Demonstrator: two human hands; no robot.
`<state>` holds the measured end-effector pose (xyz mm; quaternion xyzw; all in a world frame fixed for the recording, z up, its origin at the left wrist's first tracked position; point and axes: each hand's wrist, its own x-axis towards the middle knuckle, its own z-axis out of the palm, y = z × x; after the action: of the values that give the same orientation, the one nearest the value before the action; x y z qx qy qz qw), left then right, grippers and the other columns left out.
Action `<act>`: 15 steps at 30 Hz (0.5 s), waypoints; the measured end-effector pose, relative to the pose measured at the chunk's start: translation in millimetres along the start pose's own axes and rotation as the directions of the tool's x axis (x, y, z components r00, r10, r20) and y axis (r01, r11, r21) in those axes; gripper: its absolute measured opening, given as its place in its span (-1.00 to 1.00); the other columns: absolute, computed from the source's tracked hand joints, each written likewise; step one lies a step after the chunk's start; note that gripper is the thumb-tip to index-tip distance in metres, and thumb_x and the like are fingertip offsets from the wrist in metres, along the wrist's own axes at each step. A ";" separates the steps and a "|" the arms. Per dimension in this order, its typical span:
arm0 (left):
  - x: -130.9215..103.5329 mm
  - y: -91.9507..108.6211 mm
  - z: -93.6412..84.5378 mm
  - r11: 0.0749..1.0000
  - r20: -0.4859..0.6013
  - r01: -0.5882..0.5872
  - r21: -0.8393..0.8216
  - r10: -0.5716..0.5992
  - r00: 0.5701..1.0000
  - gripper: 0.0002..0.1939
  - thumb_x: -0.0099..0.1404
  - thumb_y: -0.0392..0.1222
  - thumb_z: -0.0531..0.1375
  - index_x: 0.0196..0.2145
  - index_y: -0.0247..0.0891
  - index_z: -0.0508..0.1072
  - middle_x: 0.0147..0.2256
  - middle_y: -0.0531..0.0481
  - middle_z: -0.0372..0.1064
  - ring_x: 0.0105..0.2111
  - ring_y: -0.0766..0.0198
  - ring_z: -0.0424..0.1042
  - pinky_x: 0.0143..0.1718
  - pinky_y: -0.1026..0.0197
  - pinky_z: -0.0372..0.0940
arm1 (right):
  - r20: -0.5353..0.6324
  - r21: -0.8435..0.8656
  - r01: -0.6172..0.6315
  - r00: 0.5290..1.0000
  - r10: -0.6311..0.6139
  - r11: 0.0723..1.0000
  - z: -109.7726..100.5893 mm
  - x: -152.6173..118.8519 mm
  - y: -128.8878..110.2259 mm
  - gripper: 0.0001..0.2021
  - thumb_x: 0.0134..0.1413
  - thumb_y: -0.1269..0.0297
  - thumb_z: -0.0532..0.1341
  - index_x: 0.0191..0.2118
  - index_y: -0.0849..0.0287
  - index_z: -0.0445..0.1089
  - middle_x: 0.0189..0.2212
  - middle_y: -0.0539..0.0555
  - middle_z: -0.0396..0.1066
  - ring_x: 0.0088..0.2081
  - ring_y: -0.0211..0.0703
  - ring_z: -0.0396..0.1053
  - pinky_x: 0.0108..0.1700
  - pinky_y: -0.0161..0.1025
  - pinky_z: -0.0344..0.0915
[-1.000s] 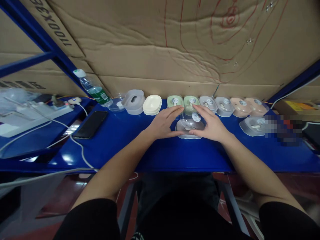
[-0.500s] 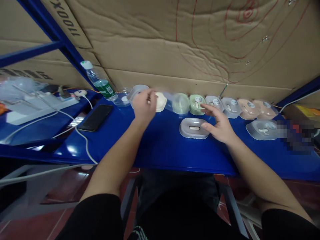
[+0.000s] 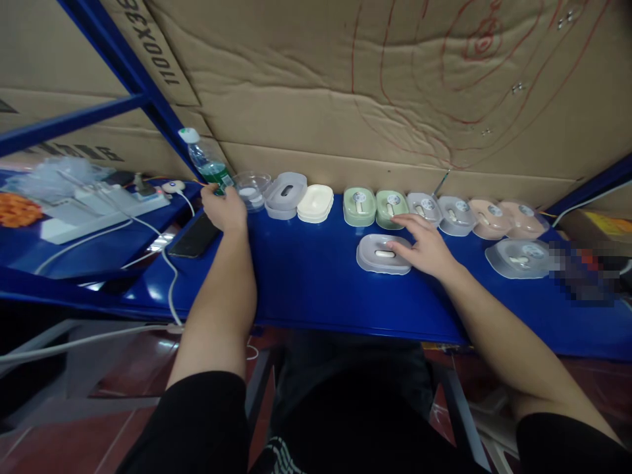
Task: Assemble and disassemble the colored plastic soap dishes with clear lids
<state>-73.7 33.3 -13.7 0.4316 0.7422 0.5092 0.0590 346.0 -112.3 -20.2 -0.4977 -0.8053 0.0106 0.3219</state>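
My left hand (image 3: 224,205) is over the back left of the table, its fingers bent but apart. It overlaps the lower part of a water bottle (image 3: 210,164); whether it touches the bottle I cannot tell. Beside it is a clear round tub (image 3: 253,187) with something white inside. My right hand (image 3: 425,247) is open, fingers spread, with the thumb at the lid of a grey oval plastic box (image 3: 375,257) that has a white oval piece on top. Behind stand a grey box with a dark slot (image 3: 286,194) and a cream box (image 3: 315,203).
A row of lidded boxes with round stickers, including a green box (image 3: 359,214) and a peach box (image 3: 524,224), lines the cardboard wall (image 3: 296,118). Another grey box (image 3: 513,263) stands at right. A phone (image 3: 195,237), white cable (image 3: 170,283) and power strip (image 3: 103,217) lie left.
My left hand has moved left, from over the cream box to beside the bottle. My right hand has shifted slightly left, with its thumb further over the grey box's lid.
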 end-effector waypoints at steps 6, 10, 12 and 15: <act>15.9 -20.1 21.0 0.986 -0.058 0.141 0.086 -0.137 0.989 -0.64 0.43 -0.19 0.24 0.13 -0.36 0.44 0.18 -0.30 0.47 0.23 -0.07 0.45 0.29 -0.08 0.25 | 0.099 -0.022 0.031 0.995 -0.029 0.999 -1.9 0.5 -1.3 -0.43 0.31 -0.20 0.26 0.26 0.04 0.45 0.22 0.23 0.50 0.26 0.26 0.44 0.33 0.30 0.32; 18.9 -30.1 26.4 0.989 -0.007 0.105 0.106 -0.105 0.994 -0.64 0.45 -0.03 0.24 0.04 -0.35 0.48 0.12 -0.30 0.51 0.16 -0.10 0.48 0.25 -0.13 0.29 | 0.234 -0.030 0.057 0.971 -0.049 0.998 -1.3 -0.2 1.2 -0.32 0.27 -0.27 0.28 0.34 0.03 0.40 0.29 0.26 0.43 0.29 0.33 0.40 0.33 0.37 0.32; 21.8 -35.4 28.6 0.989 0.025 0.054 0.135 -0.058 0.998 -0.65 0.46 -0.04 0.21 0.01 -0.39 0.46 0.05 -0.31 0.52 0.09 -0.08 0.49 0.21 -0.17 0.31 | 0.290 -0.034 0.073 0.955 -0.060 0.997 0.4 -1.4 3.6 -0.28 0.25 -0.29 0.29 0.36 0.03 0.39 0.33 0.28 0.39 0.33 0.37 0.37 0.34 0.41 0.29; 26.5 -42.2 30.6 0.982 0.147 -0.144 0.123 0.126 0.981 -0.73 0.48 -0.22 0.08 0.01 -0.46 0.39 -0.12 -0.22 0.52 -0.01 0.02 0.47 0.15 -0.13 0.32 | 0.349 -0.009 0.078 0.934 -0.070 0.997 2.9 -3.4 6.9 -0.23 0.23 -0.32 0.29 0.39 0.05 0.37 0.37 0.30 0.34 0.35 0.39 0.34 0.34 0.40 0.31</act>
<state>-98.4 68.8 -52.9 0.5183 0.7376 0.4303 0.0469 350.9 -110.7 -26.6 -0.4608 -0.8679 0.0774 0.1685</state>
